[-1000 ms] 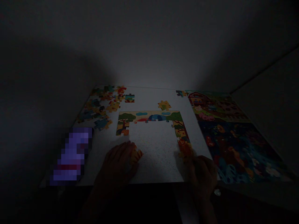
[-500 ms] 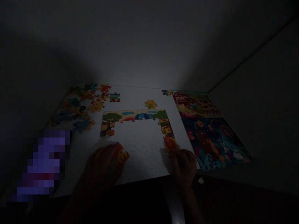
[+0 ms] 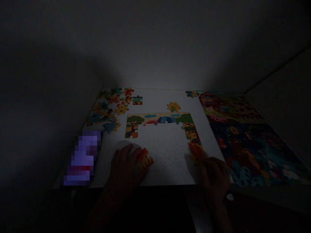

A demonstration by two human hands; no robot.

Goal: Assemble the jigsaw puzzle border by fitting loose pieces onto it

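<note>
A partly joined jigsaw puzzle (image 3: 183,119) lies on the white table, its top edge and parts of both sides linked together. My left hand (image 3: 125,165), below the puzzle's left side, holds an orange and red puzzle piece (image 3: 146,158) between thumb and fingers, close to the tabletop. At the bottom of the right side, my right hand (image 3: 215,173) has its fingers closed on the lower edge of an orange lion piece (image 3: 196,149). The fingertips partly cover that piece's lower end. Dim light blurs finer detail.
Loose pieces (image 3: 110,111) are heaped at the back left. Single pieces lie above the puzzle: a green-blue one (image 3: 137,100), a yellow one (image 3: 174,106). A farm picture (image 3: 228,106) and a dark sea picture (image 3: 252,152) lie right. A pixelated, lit phone-like object (image 3: 84,158) is left.
My view has turned left, so everything appears farther right. My left hand's fingers look more spread around the same piece. My right hand stays at the puzzle's lower right.
</note>
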